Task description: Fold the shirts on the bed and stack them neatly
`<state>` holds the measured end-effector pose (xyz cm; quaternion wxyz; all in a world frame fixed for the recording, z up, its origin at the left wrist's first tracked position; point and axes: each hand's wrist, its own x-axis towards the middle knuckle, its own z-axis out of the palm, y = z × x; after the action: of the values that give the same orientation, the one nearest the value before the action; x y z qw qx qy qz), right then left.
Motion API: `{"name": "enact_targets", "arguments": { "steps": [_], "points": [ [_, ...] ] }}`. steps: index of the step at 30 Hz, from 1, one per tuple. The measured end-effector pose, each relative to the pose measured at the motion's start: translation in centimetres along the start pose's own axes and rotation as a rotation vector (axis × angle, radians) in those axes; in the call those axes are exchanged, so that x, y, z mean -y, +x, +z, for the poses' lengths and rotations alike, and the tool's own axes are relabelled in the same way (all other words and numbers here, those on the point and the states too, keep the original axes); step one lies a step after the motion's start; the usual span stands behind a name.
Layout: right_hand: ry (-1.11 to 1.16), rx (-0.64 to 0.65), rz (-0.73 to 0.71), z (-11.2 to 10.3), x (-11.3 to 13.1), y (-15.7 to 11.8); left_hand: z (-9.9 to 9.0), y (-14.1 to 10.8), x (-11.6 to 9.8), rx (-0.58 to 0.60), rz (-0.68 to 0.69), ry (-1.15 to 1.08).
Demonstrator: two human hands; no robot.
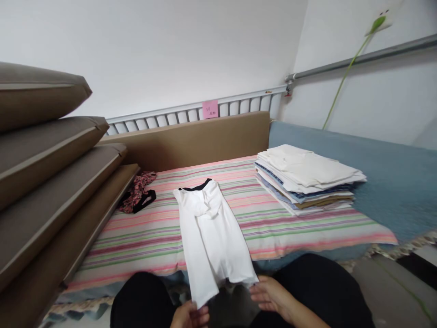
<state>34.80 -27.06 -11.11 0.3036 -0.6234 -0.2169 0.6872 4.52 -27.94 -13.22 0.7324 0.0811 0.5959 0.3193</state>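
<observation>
A white garment (223, 230) with a dark waistband lies lengthwise before me, its waist end on the striped cloth and its lower end hanging past the front edge. It looks like a skirt or wide trousers; I cannot tell which. My left hand (190, 315) is closed on its lower left corner, partly cut off by the frame's bottom. At the lower right corner, my right hand (269, 295) holds the hem near the thumb, its other fingers loosely apart below. Bunched fabric shows near the garment's middle top.
A stack of folded clothes (307, 175) sits at the right on the striped cloth (273, 234). Crumpled patterned fabric (139, 191) lies at the left beside several piled brown cushions (61, 175). Behind are a brown backrest (191, 143) and a radiator (164, 119) with a pink note (210, 110).
</observation>
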Motion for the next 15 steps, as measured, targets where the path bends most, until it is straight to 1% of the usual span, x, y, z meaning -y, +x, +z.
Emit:
{"name": "enact_targets", "arguments": {
  "steps": [2, 4, 5, 7, 9, 10, 12, 15],
  "points": [
    [-0.068, -0.143, -0.037, -0.4, 0.5, 0.4, -0.1, 0.1, -0.5, -0.138, 0.091, 0.090],
    [-0.111, -0.270, -0.154, -0.8, 1.2, 0.9, -0.3, 0.5, -1.2, -0.259, 0.205, 0.135],
    [-0.124, -0.307, -0.237, -0.9, 1.5, 1.2, -0.3, 0.7, -1.6, -0.293, 0.284, 0.136],
    [-0.162, -0.334, -0.406, -0.9, 1.8, 1.9, 0.0, 1.2, -2.5, -0.287, 0.476, 0.124],
    [-0.227, -0.329, -0.516, -0.6, 1.8, 2.7, 0.9, 1.6, -3.1, -0.212, 0.644, 0.130],
    [-0.260, -0.317, -0.547, -0.3, 1.6, 3.3, 1.5, 1.8, -3.4, -0.166, 0.687, 0.144],
    [-0.308, -0.259, -0.573, 0.3, 1.0, 4.3, 2.5, 2.1, -3.6, -0.097, 0.684, 0.196],
    [-0.337, -0.163, -0.543, 0.8, -0.1, 5.5, 3.2, 2.7, -3.0, -0.073, 0.600, 0.309]
  ]
}}
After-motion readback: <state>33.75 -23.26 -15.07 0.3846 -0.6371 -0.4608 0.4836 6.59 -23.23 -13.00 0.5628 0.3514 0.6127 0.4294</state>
